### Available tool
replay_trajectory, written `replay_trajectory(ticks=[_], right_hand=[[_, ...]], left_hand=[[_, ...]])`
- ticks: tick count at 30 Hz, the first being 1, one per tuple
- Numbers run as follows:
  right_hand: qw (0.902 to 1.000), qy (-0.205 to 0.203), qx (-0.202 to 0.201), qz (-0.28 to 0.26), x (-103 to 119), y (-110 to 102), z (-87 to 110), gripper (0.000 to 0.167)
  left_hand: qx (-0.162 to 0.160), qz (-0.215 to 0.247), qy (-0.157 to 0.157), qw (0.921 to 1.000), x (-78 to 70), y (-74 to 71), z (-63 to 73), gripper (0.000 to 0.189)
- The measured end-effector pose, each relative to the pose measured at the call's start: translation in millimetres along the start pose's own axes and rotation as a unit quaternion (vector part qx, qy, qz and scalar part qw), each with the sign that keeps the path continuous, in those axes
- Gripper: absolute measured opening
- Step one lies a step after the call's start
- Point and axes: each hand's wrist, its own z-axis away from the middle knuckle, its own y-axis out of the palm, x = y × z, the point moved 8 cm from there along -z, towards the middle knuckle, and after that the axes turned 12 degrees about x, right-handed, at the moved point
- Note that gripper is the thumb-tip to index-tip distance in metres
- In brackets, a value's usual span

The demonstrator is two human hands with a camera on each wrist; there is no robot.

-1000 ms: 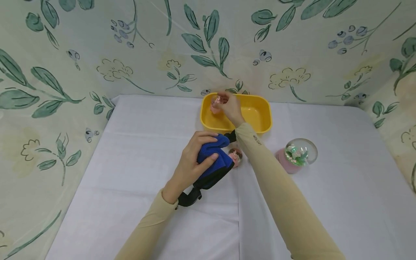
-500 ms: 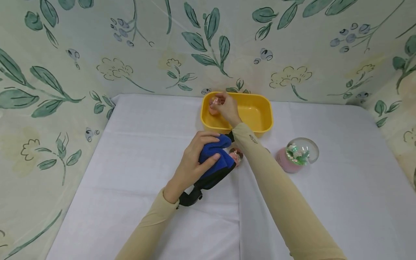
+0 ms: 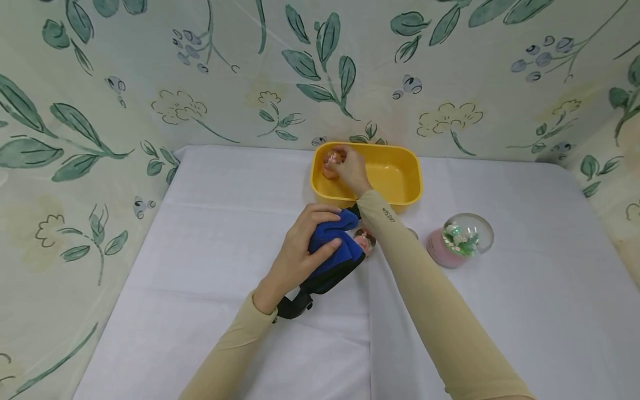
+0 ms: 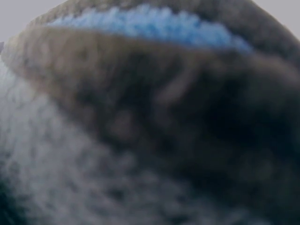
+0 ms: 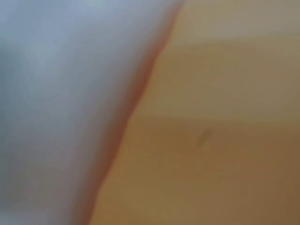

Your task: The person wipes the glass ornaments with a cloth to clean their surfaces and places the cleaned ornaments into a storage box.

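In the head view, my left hand (image 3: 297, 250) grips a bunched blue cloth (image 3: 330, 239) with a black part along its lower side. The left wrist view shows its fuzzy blue pile (image 4: 154, 26) above blurred dark fabric. My right hand (image 3: 354, 169) reaches into the left end of a yellow tray (image 3: 400, 194), fingertips pinching the top of a small pinkish snow globe (image 3: 330, 166). Another small pink snow globe (image 3: 364, 241) stands on the table between the cloth and my right sleeve, partly covered. Blurred yellow tray wall (image 5: 211, 164) fills much of the right wrist view.
A larger snow globe (image 3: 457, 241) with a pink base and green-and-white decoration stands tilted-looking at the right. The edge of a small round thing (image 3: 413, 233) peeks out beside my right sleeve. A floral curtain (image 3: 240, 72) rises behind the white-covered table (image 3: 210, 222).
My right forearm has shifted slightly left, uncovering the edge of a small round thing beside it. The right hand's grasp on the small globe and the left hand's grip on the cloth stay much the same.
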Motion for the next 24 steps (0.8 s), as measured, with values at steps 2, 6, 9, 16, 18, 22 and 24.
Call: replay_trajectory(ticks=[2,6,9,16,18,22,24], right_hand=[[1.0000,-0.001,0.005,0.004,0,0,0.0,0.045],[0.9998,0.003,0.017,0.006,-2,-1,0.2,0.048],[0.9998,0.003,0.022,0.002,-5,-1,1.4,0.050],[0.9998,-0.004,0.020,0.006,-4,-5,6.1,0.051],[0.9998,-0.009,0.017,0.003,-3,-8,7.7,0.051],[0.9996,-0.024,0.009,-0.010,1,-16,12.5,0.050],[0.9995,-0.026,0.006,-0.014,2,-21,15.4,0.051]], left_hand=[[0.001,0.001,0.000,1.0000,0.0,0.6,0.0,0.038],[0.004,0.000,0.000,1.0000,0.2,1.9,0.0,0.038],[0.004,-0.002,-0.001,1.0000,0.7,2.2,0.1,0.038],[0.005,-0.002,-0.002,1.0000,-0.1,2.0,-0.3,0.039],[0.005,-0.002,-0.002,1.0000,0.1,2.1,-0.2,0.039],[0.004,-0.003,-0.004,1.0000,1.0,1.8,0.5,0.039],[0.002,-0.004,-0.005,1.0000,1.5,1.5,0.7,0.039]])
